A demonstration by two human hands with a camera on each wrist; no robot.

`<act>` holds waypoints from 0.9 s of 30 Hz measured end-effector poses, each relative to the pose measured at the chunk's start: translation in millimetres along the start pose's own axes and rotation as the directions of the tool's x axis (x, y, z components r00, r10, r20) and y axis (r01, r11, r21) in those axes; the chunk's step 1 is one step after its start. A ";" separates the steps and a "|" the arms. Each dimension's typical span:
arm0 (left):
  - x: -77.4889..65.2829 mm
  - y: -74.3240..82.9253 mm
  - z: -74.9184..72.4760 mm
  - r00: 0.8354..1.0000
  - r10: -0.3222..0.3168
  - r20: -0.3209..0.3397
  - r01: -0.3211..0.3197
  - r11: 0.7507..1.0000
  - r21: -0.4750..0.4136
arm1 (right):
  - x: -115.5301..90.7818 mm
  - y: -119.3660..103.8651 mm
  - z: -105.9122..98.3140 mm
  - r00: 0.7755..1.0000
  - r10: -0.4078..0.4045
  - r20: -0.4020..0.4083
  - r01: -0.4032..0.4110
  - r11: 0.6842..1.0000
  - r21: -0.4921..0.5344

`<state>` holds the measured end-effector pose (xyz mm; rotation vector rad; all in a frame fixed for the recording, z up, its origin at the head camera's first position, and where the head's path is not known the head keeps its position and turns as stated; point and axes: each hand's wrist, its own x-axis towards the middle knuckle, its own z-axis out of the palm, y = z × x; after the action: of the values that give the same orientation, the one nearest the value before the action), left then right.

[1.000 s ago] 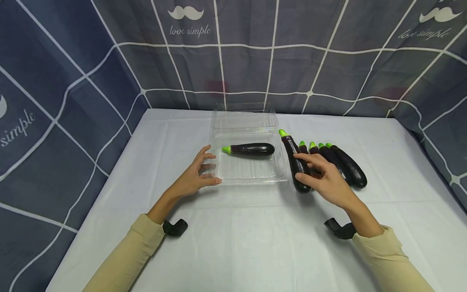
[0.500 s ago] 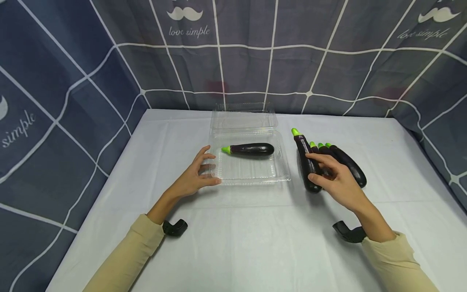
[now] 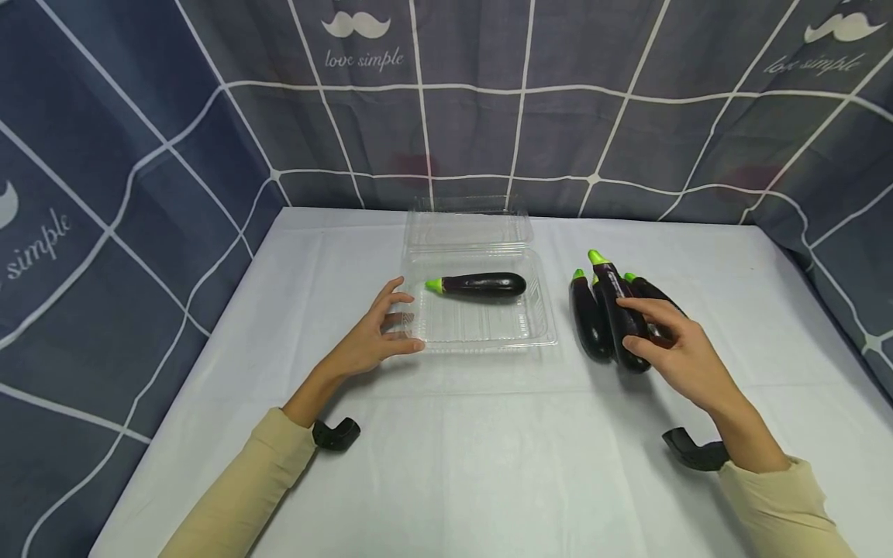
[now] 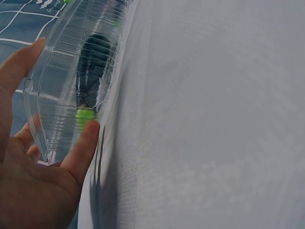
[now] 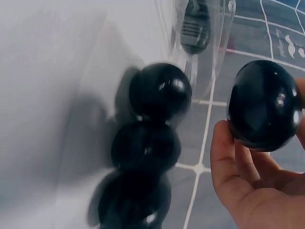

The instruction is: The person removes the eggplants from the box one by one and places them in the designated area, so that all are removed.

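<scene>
My right hand (image 3: 684,353) pinches a dark eggplant (image 3: 610,291) with a green stem end between thumb and fingers. In the right wrist view this held eggplant (image 5: 264,105) is raised, apart from the ones on the table. Below and around it lie several other eggplants (image 3: 588,318), partly covered by it and by the hand. A clear plastic container (image 3: 453,332) stands with its lid folded back. Inside it one eggplant (image 3: 484,285) lies sideways, stem to the left. My left hand (image 3: 366,337) rests against the container's left side, fingers spread, thumb by the front corner.
The table has a white cloth (image 3: 446,457). Grey-blue curtains (image 3: 474,132) with white lines hang behind and at both sides. The clear lid (image 3: 467,229) lies toward the table's back edge. A black wrist mount (image 3: 337,435) juts from each wrist.
My right hand has moved right with the held eggplant, from beside the container to above the group. Eggplants to its left now show. The left hand and container have stayed put.
</scene>
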<state>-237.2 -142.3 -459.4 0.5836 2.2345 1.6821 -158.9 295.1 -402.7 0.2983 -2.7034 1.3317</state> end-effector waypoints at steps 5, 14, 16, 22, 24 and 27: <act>-0.3 0.7 -0.4 1.000 0.012 0.005 -0.012 1.000 -0.005 | -3.8 9.9 -11.7 1.000 0.001 -0.019 -0.001 1.000 -0.025; 0.2 -0.2 -0.5 1.000 0.004 0.009 -0.004 1.000 -0.012 | -13.5 26.5 -34.6 0.996 0.073 -0.061 -0.077 0.995 -0.069; 0.4 -0.3 -0.3 1.000 0.004 0.011 -0.004 1.000 -0.011 | -16.6 29.5 -40.5 0.993 0.096 -0.072 -0.101 0.993 -0.068; 0.1 0.9 -0.4 1.000 0.007 0.008 -0.007 1.000 -0.008 | -22.3 40.6 -55.4 0.988 0.117 -0.097 -0.125 0.988 -0.085; 0.0 0.7 -0.7 1.000 0.009 0.008 -0.009 1.000 -0.009 | -22.5 45.1 -59.1 0.988 0.117 -0.101 -0.127 0.987 -0.096; -0.4 0.0 -0.8 1.000 0.013 0.009 -0.013 1.000 -0.009 | -21.0 51.7 -63.1 0.990 0.097 -0.104 -0.110 0.985 -0.129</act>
<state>-237.3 -143.1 -459.1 0.6037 2.2204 1.6922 -149.2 378.6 -408.2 0.0780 -2.7428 1.1477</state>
